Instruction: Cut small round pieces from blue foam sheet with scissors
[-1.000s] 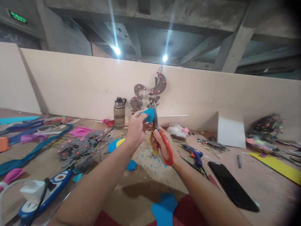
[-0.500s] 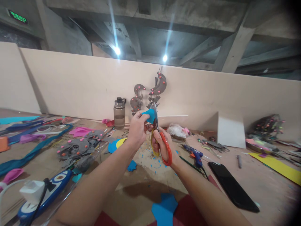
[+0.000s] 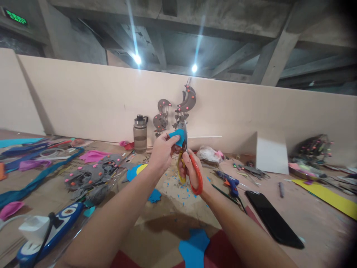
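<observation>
A small blue foam piece (image 3: 177,137) was held up in the air over the middle of the desk (image 3: 295,219), pinched between the thumb and fingertips of the left hand (image 3: 162,153), whose grip was closed tight on its lower edge. Just to its right the orange-handled scissors (image 3: 192,169) stood nearly upright in the right hand (image 3: 187,170), fingers threaded through the loops and closed around them, the blades meeting the foam's right edge; how far the blades stood apart could not be told. By the look of it, the trimming of the piece's outline was under way, and the next cut would likely call for the left hand to turn the foam a little while the scissors closed along the curve. Blue offcuts (image 3: 182,193) lay scattered on the desk below the hands. Toward the desk's back edge a lidded water bottle (image 3: 140,133) stood upright, seemingly part filled with a dark drink. A glue gun (image 3: 228,181) and a black phone (image 3: 273,219) lay toward the right edge.
</observation>
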A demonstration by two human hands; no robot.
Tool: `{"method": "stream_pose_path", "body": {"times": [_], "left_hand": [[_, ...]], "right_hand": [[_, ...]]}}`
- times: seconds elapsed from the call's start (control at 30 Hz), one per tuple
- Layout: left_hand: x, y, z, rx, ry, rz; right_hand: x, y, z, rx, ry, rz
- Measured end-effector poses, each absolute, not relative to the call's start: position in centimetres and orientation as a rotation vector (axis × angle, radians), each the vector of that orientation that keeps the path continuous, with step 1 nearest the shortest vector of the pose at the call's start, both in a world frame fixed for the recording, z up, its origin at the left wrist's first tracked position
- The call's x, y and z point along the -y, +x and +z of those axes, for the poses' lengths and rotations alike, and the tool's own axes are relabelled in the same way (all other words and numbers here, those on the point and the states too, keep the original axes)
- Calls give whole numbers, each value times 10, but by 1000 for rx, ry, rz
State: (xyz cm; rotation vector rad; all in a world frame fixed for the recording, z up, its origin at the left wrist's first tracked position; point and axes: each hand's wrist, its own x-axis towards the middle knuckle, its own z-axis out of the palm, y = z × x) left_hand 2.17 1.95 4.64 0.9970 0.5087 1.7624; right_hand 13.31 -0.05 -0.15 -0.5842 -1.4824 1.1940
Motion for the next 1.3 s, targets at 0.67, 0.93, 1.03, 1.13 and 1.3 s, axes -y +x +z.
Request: {"method": "stream_pose_path", "body": {"times": [0.67, 0.93, 1.03, 1.13, 1.3], "left_hand": [[-19, 22, 47, -505, 1061, 1706], [-19, 17, 47, -514, 1078, 1690], [-19, 16, 46, -516, 1081, 1699], [-19, 17, 46, -517, 1078, 1698], [-20, 18, 45, -513, 1085, 1686]], "right_hand": [[0, 133, -7, 1429, -543, 1201], [4, 133, -5, 1421, -554, 1217], [4, 133, -6, 1418, -543, 1235], [4, 133, -5, 1415, -544, 1234], [5, 132, -4, 1407, -548, 1232]]}}
